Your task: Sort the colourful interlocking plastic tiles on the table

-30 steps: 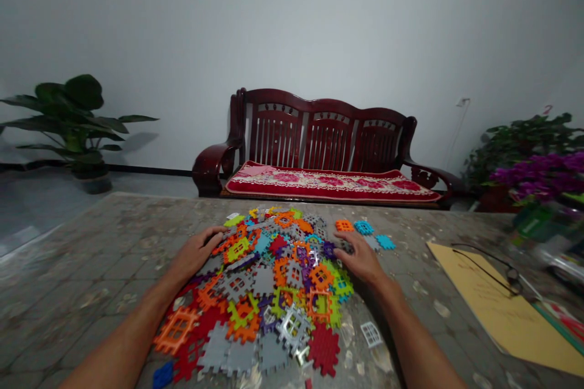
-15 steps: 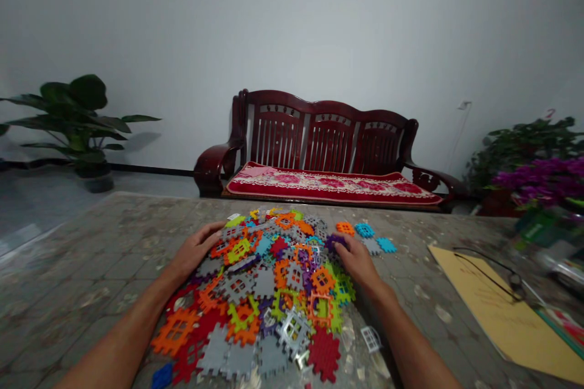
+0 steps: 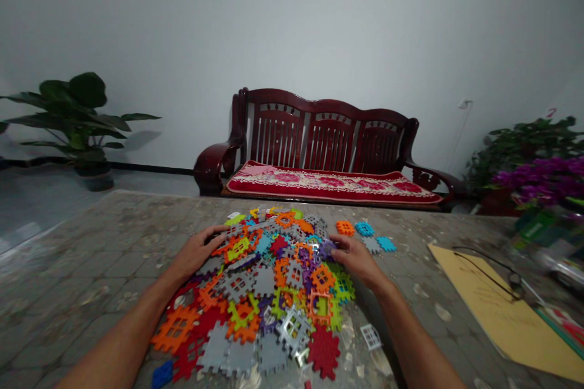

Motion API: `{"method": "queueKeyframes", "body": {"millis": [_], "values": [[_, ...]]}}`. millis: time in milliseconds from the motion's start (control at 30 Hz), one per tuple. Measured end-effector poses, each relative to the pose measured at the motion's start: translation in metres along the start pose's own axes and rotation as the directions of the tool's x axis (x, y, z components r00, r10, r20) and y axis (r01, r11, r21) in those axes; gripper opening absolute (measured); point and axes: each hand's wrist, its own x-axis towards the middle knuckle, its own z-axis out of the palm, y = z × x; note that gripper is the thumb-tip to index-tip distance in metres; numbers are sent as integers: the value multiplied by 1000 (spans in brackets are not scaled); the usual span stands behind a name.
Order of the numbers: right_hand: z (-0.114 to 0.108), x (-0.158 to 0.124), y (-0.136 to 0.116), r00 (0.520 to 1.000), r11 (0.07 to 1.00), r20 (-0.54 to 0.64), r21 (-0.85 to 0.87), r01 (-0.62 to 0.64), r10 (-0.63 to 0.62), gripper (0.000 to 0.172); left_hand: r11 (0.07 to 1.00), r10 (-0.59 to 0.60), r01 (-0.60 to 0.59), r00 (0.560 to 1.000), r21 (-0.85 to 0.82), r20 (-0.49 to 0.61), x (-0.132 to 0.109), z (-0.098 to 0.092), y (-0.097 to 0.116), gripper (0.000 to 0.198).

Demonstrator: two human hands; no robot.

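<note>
A wide heap of interlocking plastic building tiles in grey, orange, red, lime, purple and blue spreads across the table in front of me. My left hand (image 3: pixel 197 250) rests at the heap's left edge, fingers stretched out over grey and orange tiles, gripping nothing that I can see. At the right edge, my right hand (image 3: pixel 356 257) pinches a purple tile (image 3: pixel 326 250) between thumb and fingers. Below that hand lie a lime tile (image 3: pixel 344 287) and an orange window tile (image 3: pixel 322 278). A dark red tile (image 3: pixel 324 351) sits at the heap's near right.
Beyond my right hand lie an orange tile (image 3: pixel 345 228), two blue ones and a grey tile (image 3: pixel 371 245). A white window frame (image 3: pixel 371 337) is by my right forearm. Eyeglasses (image 3: pixel 514 282) rest on a tan folder (image 3: pixel 497 316) at right. A wooden bench (image 3: pixel 328 140) stands behind the table.
My right hand has drawn the purple tile slightly left and nearer, and the tile has turned to a lighter-looking face. My left hand has barely shifted.
</note>
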Motion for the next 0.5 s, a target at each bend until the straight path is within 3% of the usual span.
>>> {"method": "queueKeyframes", "body": {"millis": [167, 333, 400, 500], "values": [[-2, -1, 2, 993, 957, 69, -270, 107, -92, 62, 1000, 5, -5, 1000, 5, -6, 0, -1, 2, 61], [-2, -5, 0, 976, 890, 122, -403, 215, -180, 65, 1000, 7, -7, 1000, 1, -5, -1, 0, 4, 62], [-4, -7, -1, 973, 877, 133, -424, 227, -188, 62, 1000, 3, -3, 1000, 2, -9, -1, 0, 4, 63], [-7, -5, -3, 981, 912, 105, -362, 193, -166, 44, 1000, 6, -6, 1000, 3, -10, -1, 0, 3, 63]]}}
